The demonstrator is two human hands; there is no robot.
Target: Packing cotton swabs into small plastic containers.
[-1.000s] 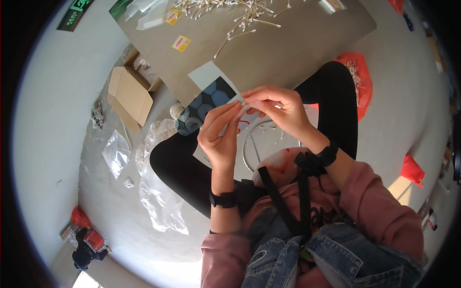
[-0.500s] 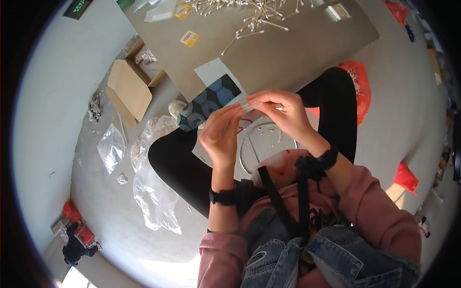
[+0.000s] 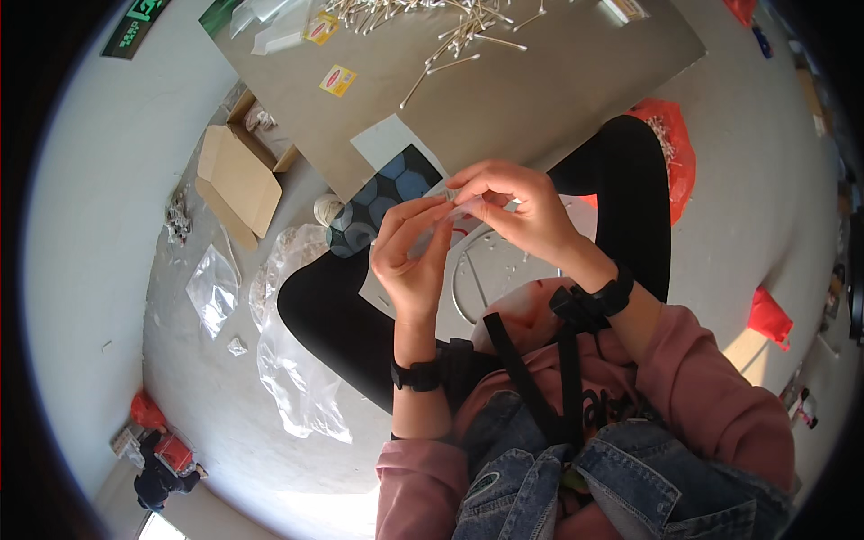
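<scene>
Over my lap, both hands meet at a small see-through plastic bag, thin and partly hidden by the fingers. My left hand pinches its left end between thumb and fingertips. My right hand grips the other end, fingers curled over it. Whether anything lies inside the plastic cannot be made out. Beyond the hands, a heap of cotton swabs is spread on the grey-brown tabletop. Yellow-and-white cards and more plastic bags lie at its left side.
A white sheet and a dark hexagon-patterned piece lie at the table's near corner. An open cardboard box and plastic sheeting are on the left floor. Right of my knee sits a red bag holding swabs. Another person is far lower left.
My fingers have shifted on the plastic bag, the right fingertips lifting slightly and more film showing between the hands. The whole view has tilted a little.
</scene>
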